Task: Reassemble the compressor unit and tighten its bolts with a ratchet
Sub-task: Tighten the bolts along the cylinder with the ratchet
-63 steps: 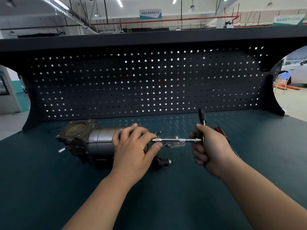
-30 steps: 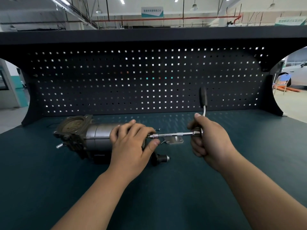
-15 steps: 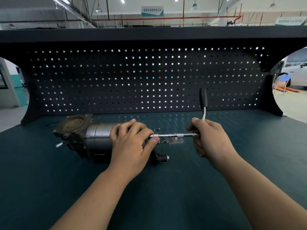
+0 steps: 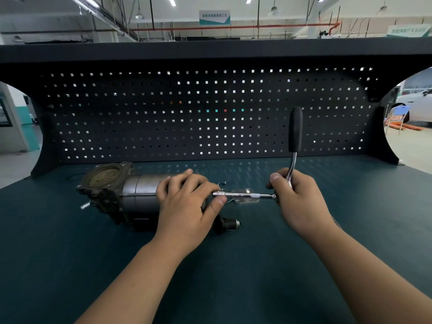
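While left hand (image 4: pixel 187 206) clasps the compressor (image 4: pixel 138 195), right hand (image 4: pixel 297 202) grips the ratchet (image 4: pixel 295 130).

A dark pegboard (image 4: pixel 210 113) (light through its holes) backs the teal bench (image 4: pixel 233 277).

- Compressor unit (image 4: pixel 138 195): grey metal cylinder lying on its side beneath the left grip (image 4: pixel 187 204), dark flanged end left of it.
- Ratchet (image 4: pixel 295 132): black handle upright above the right grip (image 4: pixel 298 202); chrome extension bar (image 4: pixel 245 195) level between both grips.
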### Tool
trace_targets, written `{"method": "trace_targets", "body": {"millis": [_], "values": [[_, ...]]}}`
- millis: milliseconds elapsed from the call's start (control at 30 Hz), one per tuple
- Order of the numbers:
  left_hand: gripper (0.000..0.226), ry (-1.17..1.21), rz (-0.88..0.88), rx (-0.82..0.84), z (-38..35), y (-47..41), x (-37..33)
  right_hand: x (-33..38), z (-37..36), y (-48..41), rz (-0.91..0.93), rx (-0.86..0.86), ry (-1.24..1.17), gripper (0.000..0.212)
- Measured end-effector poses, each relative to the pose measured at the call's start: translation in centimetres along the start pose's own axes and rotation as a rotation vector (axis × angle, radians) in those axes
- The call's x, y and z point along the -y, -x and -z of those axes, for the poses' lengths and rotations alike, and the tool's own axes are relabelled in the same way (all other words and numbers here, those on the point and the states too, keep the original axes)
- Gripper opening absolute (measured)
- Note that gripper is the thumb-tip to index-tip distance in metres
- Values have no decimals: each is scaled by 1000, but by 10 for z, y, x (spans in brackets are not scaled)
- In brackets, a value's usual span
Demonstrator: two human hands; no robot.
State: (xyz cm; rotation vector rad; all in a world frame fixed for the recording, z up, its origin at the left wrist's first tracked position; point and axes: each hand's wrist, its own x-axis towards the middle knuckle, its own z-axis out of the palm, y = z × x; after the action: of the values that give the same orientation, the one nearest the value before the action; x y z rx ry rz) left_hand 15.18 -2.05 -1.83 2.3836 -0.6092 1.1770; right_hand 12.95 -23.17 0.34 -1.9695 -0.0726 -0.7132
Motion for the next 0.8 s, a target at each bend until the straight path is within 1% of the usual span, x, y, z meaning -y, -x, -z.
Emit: {"method": "trace_targets", "body": {"millis": [67, 167, 233, 333, 433, 533, 667, 800], "values": [[33, -15, -10, -2, 0, 1, 1, 6, -1, -3, -198, 52, -123, 36], [33, -26, -21, -5, -1, 1, 2, 13, -1, -5, -511, 203, -473, 42], [34, -24, -21, -10, -2, 1, 2, 13, -2, -3, -622, 266, -577, 47], [37, -11, -10, -16, -2, 0, 1, 11, -3, -4, -625, 299, -591, 62], [37, -8, -2, -18, -2, 0, 1, 13, -2, -4, -624, 288, -604, 53], [38, -12, 0, -19, -2, 0, 1, 13, -2, -3, -606, 298, -585, 59], [39, -13, 1, -19, -1, 0, 0, 14, -1, -3, -600, 285, -580, 42], [41, -12, 7, -13, -1, -1, 0, 13, -1, -3, -535, 266, -546, 36]]}}
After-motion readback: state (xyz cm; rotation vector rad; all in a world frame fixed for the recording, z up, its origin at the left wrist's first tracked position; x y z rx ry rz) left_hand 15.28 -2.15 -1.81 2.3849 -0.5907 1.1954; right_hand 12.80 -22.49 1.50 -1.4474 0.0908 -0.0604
